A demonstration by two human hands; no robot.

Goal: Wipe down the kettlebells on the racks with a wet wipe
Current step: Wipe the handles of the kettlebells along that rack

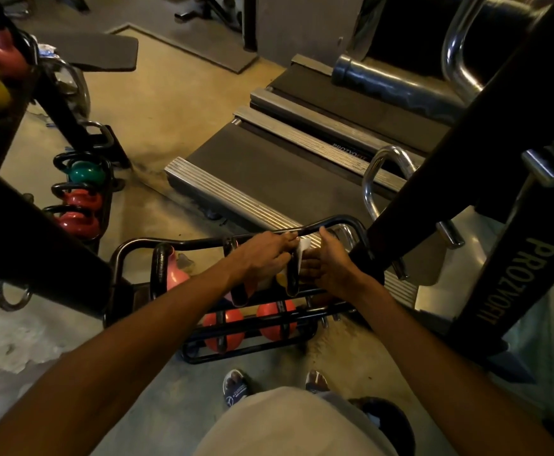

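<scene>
Reaching down w/ both arms to a low black rack [130,248] on the floor. Left hand [262,255] sits at the rack's top rail, fingers curled over a black kettlebell handle [292,278] and touching the wipe [303,250]. Right hand [331,261] is just beside it on the other side of the wipe, thumb up near the rail, fingers curled in toward the handle; looks like it pinches the wipe but the grip is partly hidden. Wipe is white, wedged between the two hands right under the rail, against the handle. The bell's body under the hands is mostly hidden.

Pink bell [176,274] stands on the rack's top row, left of the hands, apart from them. Two orange bells [224,330] lie on the lower row, below the wrists.

2nd rack [104,179] further left holds a green bell [86,172] above two red ones [79,222]. Treadmill [269,172] lies behind the rack. Black frame post [509,278] marked PROZYOFIT stands at right. Sandalled feet [236,386] show at bottom on the concrete floor [157,103].
</scene>
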